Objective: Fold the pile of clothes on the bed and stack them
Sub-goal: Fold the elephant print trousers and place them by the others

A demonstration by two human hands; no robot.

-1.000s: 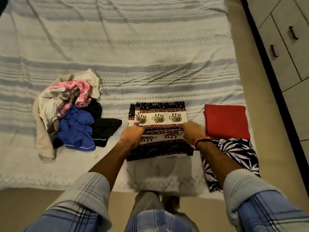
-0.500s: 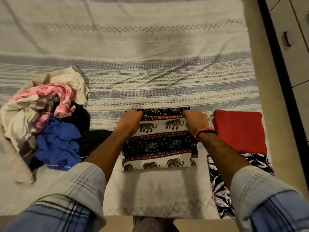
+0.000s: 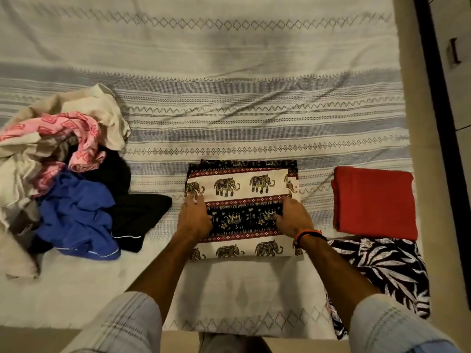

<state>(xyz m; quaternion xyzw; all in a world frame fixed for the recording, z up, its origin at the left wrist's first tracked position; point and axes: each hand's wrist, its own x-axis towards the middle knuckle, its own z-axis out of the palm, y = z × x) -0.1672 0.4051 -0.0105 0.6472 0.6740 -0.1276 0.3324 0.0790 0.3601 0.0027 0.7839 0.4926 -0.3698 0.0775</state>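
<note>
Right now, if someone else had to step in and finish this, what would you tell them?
Left hand and right hand both rest flat on the folded elephant-print cloth at the middle of the bed.
Done: red garment folded, partly lying on the leaf-print garment, right side.
Left: stack the elephant cloth there, then fold the unfolded pile on the left.

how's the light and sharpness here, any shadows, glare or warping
Head view: dim, warm light with no glare; soft shadows of the arms fall on the bedspread below the elephant-print garment; the unfolded pile looks softer at the left edge; wide-angle bending curves the dark bed edge on the right; both hands are fairly sharp.
</note>
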